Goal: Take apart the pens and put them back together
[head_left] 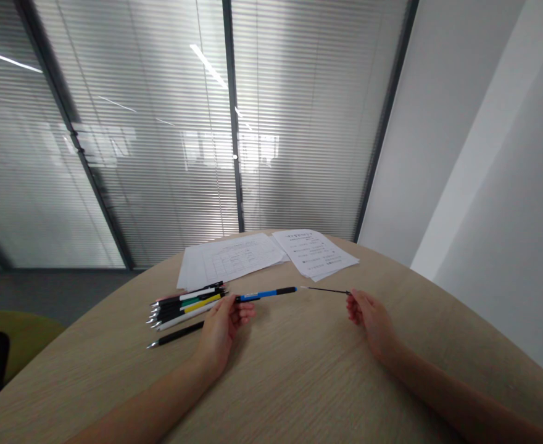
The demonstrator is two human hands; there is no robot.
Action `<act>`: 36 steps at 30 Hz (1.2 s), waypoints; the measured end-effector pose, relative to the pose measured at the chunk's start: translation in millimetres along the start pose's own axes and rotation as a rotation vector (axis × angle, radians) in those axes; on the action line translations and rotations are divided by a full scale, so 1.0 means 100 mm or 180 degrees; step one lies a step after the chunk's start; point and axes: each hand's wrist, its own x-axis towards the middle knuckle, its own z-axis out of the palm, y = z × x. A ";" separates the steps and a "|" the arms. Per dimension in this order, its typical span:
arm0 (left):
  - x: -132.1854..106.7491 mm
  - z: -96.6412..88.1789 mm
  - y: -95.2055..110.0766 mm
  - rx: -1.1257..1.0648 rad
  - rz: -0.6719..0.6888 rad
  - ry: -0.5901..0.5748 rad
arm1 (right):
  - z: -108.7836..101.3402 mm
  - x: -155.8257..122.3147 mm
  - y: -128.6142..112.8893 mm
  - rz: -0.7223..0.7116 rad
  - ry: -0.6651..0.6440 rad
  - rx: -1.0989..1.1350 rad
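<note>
My left hand (225,322) is closed on a blue pen barrel (266,295) with a black grip, which points to the right above the table. Across from it, my right hand (368,314) pinches a thin dark pen refill (329,290) by its right end. The refill's pale left end is a short gap away from the barrel's open end, roughly in line with it. Left of my left hand lies a bunch of pens (186,308) in black, white, yellow and green. A single black pen (176,335) lies nearer to me, its right end hidden behind the hand.
Printed sheets of paper (229,260) lie at the table's far edge, beside a second stack of printed pages (315,253). The round wooden table (290,382) faces a glass partition with blinds (290,123). A green chair (26,336) stands at the left.
</note>
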 end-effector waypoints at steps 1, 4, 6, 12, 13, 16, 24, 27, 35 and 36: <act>0.00 0.00 0.00 -0.0016 0.0014 0.0022 | -0.01 0.02 0.01 -0.0034 0.0015 -0.0096; 0.01 -0.01 0.00 -0.0048 0.0054 0.0051 | -0.02 0.06 0.03 -0.0150 -0.0021 -0.0427; 0.02 0.00 0.00 -0.0046 0.0061 0.0032 | -0.01 0.06 0.04 -0.0268 -0.0146 -0.0698; 0.01 0.00 -0.01 0.0010 0.0027 -0.0078 | 0.05 0.01 0.00 -0.0910 -0.0669 -0.1367; 0.01 0.00 -0.01 0.0022 0.0026 -0.0091 | 0.05 0.00 0.00 -0.0998 -0.0757 -0.1426; -0.01 0.01 -0.01 0.0077 0.0016 -0.0145 | 0.05 -0.03 -0.01 -0.1272 -0.0999 -0.1755; -0.05 0.02 -0.02 0.0386 0.0057 -0.0414 | 0.03 -0.03 0.02 -0.1503 -0.1099 -0.2158; -0.10 0.05 -0.03 0.0588 0.0045 -0.0629 | 0.04 -0.04 0.01 -0.1533 -0.1087 -0.2057; -0.17 0.09 -0.02 0.0839 0.0079 -0.0809 | 0.07 -0.10 -0.06 -0.1691 -0.1297 -0.1559; -0.17 0.10 -0.02 0.0844 0.0072 -0.0815 | 0.08 -0.11 -0.06 -0.1696 -0.1299 -0.1561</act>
